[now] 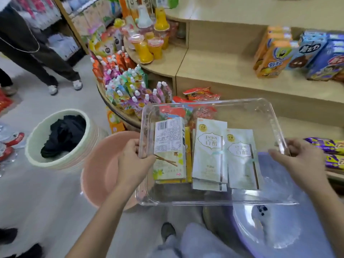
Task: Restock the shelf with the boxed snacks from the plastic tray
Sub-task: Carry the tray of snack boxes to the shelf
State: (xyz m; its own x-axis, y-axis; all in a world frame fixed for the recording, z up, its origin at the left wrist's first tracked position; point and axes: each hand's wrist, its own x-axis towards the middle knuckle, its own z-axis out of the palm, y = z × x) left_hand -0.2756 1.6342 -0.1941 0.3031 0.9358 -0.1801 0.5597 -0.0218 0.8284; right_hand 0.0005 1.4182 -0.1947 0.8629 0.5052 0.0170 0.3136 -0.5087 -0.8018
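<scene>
Left hand (130, 159) and right hand (301, 161) grip the clear plastic tray (223, 202); pale snack boxes (210, 151) lie lengthwise near-to-far, seemingly nearer the left.

**Hidden and Cut Off**

In the plastic tray (214, 202), the top boxed snacks (209, 149) are covering those beneath, hiding their number. Fine print on the flipped box (168, 136) is showing too small to read. The right edge is cutting off blue boxes (333, 58) and purple packets (323, 144); the top edge is cropping a bystander (28, 45).
</scene>
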